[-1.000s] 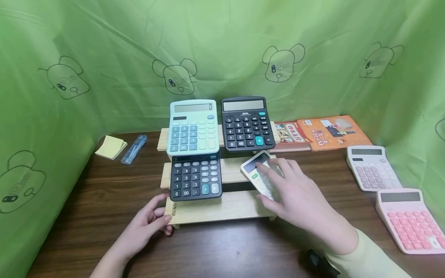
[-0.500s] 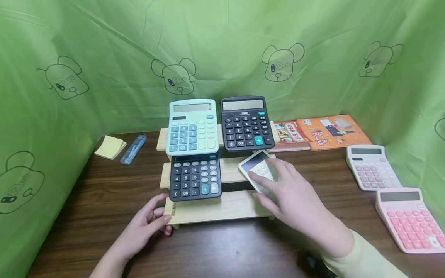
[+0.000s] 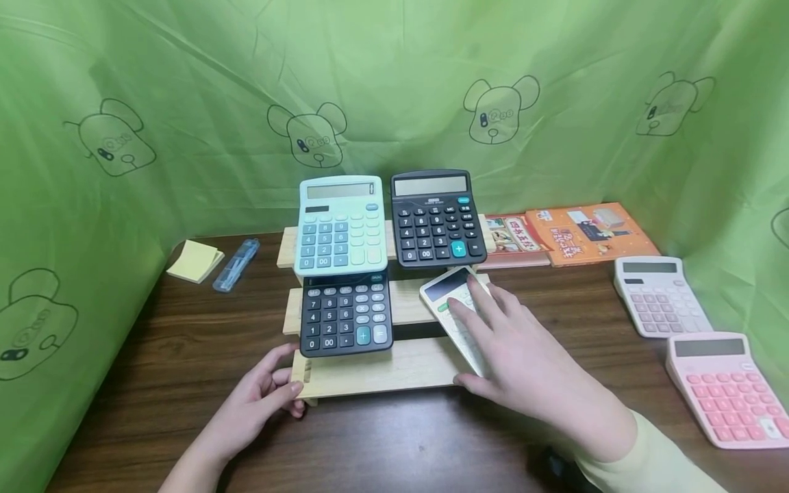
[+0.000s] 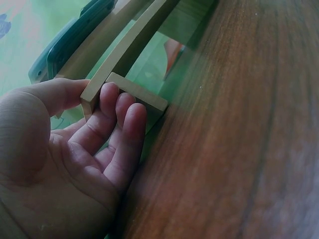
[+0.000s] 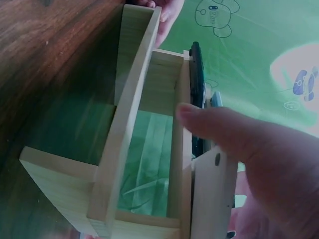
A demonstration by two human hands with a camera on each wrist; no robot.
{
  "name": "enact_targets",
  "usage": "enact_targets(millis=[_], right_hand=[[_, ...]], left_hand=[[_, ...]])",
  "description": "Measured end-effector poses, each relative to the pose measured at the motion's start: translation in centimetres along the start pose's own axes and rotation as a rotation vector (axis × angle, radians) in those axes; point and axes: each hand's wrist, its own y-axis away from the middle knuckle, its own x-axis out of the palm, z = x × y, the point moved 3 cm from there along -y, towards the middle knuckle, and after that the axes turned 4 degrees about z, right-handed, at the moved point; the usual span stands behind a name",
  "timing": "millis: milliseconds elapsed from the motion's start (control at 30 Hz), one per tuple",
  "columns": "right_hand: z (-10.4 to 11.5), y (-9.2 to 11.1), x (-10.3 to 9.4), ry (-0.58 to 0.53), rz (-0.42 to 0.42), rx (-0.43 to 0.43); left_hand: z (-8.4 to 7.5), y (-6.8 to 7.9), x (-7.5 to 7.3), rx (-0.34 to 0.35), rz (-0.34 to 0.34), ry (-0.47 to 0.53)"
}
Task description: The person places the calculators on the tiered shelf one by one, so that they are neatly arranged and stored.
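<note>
My left hand (image 3: 259, 400) pinches the left end of the lowest board of a stepped wooden rack (image 3: 382, 370), thumb on top; the left wrist view shows fingers curled by the board's end (image 4: 94, 94). At the rack's right side, a white calculator (image 3: 445, 291) lies tilted across the middle and lowest tiers. My right hand (image 3: 518, 349) rests over it, fingers extended on its keys and covering much of them. The thumb (image 5: 209, 122) points away from the calculator's side. Left of it on the rack is a black calculator (image 3: 348, 315).
A mint calculator (image 3: 342, 226) and another black calculator (image 3: 437, 219) stand on the top tier. White (image 3: 662, 298) and pink (image 3: 727, 390) calculators lie at right. Books (image 3: 585, 233) sit behind. Sticky notes (image 3: 194, 261) and a blue translucent case (image 3: 236, 265) lie left.
The white calculator has shifted slightly left and turned under my right hand. The right thumb has moved down, off the calculator's edge. My left hand stays on the rack.
</note>
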Motion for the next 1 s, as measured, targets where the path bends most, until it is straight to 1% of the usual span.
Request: enact_targets(millis=[233, 333, 500, 600, 833, 900, 1000], right_hand=[[-0.12, 0.21, -0.37, 0.035, 0.012, -0.048], [-0.19, 0.14, -0.33, 0.037, 0.005, -0.053], [-0.44, -0.12, -0.23, 0.013, -0.028, -0.058], [-0.61, -0.22, -0.14, 0.004, -0.034, -0.056], [-0.76, -0.1, -0.01, 0.008, -0.032, -0.07], [-0.76, -0.05, 0.0, 0.008, -0.021, -0.077], [-0.8, 0.23, -0.13, -0.005, 0.023, -0.093]], left_hand=[[0.05, -0.05, -0.05, -0.015, -0.005, 0.0], [0.04, -0.04, -0.06, -0.012, -0.005, 0.001], [-0.04, 0.0, -0.01, 0.016, 0.005, 0.001], [-0.08, -0.03, 0.0, 0.026, 0.009, 0.001], [0.07, -0.08, -0.06, 0.009, 0.0, 0.001], [0.12, -0.09, -0.12, 0.003, -0.002, -0.001], [0.16, -0.13, -0.18, -0.004, -0.004, -0.002]])
